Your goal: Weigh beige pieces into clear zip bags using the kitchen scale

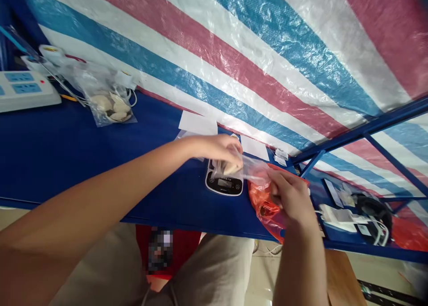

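A clear plastic bag (pixel 252 167) is stretched between my two hands above a small digital kitchen scale (pixel 224 186). My left hand (pixel 222 147) is closed at the bag's left end, its fingers curled over pale pieces (pixel 230 167). Whether these pieces lie inside the bag or in the fingers I cannot tell. My right hand (pixel 290 194) grips the bag's right end, the fingers folded in. Beneath the right hand lies a crumpled red plastic bag (pixel 259 199), its contents mostly hidden. The scale's display is too blurred to read.
On the blue tabletop (pixel 67 154), another clear bag with pale slices (pixel 113 107) lies at the left, beside a power strip (pixel 26 89). White paper sheets (pixel 199 123) rest behind the scale. A striped plastic sheet (pixel 200 51) hangs behind. Cables and a white device (pixel 341 219) lie right.
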{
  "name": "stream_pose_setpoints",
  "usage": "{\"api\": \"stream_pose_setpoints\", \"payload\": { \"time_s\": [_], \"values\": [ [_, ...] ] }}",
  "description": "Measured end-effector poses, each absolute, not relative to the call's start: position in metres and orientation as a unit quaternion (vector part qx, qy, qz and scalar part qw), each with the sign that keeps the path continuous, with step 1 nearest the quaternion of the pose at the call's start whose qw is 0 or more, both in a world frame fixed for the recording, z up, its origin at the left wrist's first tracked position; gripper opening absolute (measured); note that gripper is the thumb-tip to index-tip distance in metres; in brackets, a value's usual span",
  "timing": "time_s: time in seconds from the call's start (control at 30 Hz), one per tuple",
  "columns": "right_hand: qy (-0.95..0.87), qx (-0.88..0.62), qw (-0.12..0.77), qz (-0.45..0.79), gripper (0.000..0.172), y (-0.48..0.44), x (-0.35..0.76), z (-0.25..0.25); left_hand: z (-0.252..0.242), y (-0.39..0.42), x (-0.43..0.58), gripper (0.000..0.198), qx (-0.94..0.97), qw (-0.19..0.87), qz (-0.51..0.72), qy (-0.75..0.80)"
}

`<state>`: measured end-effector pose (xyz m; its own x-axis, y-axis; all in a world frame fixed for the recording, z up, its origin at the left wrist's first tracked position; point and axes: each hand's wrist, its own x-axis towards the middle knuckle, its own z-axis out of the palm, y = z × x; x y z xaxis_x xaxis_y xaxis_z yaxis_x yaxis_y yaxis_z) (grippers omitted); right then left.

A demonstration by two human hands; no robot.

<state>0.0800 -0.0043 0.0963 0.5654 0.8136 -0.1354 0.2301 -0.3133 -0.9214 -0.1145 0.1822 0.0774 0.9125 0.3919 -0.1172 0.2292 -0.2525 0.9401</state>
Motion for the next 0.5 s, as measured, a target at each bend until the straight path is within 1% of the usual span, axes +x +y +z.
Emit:
{"api": "stream_pose_setpoints", "payload": {
  "time_s": [0.03,0.07,0.1,0.17,0.27,0.33,0.4,0.47,0.5],
  "values": [
    [-0.333,-0.74,0.495,0.311,0.047,0.012,0.077,0.089,0.079,0.194,-0.119,0.065,0.795,0.55,0.101,0.237],
    [-0.321,-0.738,0.501,0.319,0.039,0.026,0.075,0.082,0.079,0.204,-0.123,0.067,0.794,0.52,0.132,0.286],
    [-0.317,-0.738,0.499,0.327,0.035,0.038,0.073,0.075,0.078,0.213,-0.127,0.065,0.794,0.486,0.158,0.331],
    [-0.308,-0.741,0.495,0.332,0.034,0.05,0.072,0.062,0.075,0.223,-0.134,0.054,0.79,0.421,0.219,0.389],
    [-0.292,-0.743,0.513,0.315,0.035,0.047,0.073,0.05,0.075,0.219,-0.14,0.033,0.792,0.376,0.313,0.365],
    [-0.278,-0.746,0.527,0.298,0.036,0.035,0.073,0.046,0.08,0.203,-0.137,0.029,0.788,0.385,0.356,0.322],
    [-0.263,-0.748,0.539,0.286,0.038,0.016,0.073,0.044,0.085,0.176,-0.126,0.029,0.779,0.416,0.378,0.277],
    [-0.252,-0.742,0.559,0.272,0.041,-0.01,0.072,0.042,0.085,0.138,-0.108,0.032,0.788,0.46,0.357,0.2],
    [-0.25,-0.737,0.569,0.265,0.043,-0.025,0.073,0.04,0.081,0.116,-0.096,0.034,0.803,0.477,0.326,0.146]
  ]
}}
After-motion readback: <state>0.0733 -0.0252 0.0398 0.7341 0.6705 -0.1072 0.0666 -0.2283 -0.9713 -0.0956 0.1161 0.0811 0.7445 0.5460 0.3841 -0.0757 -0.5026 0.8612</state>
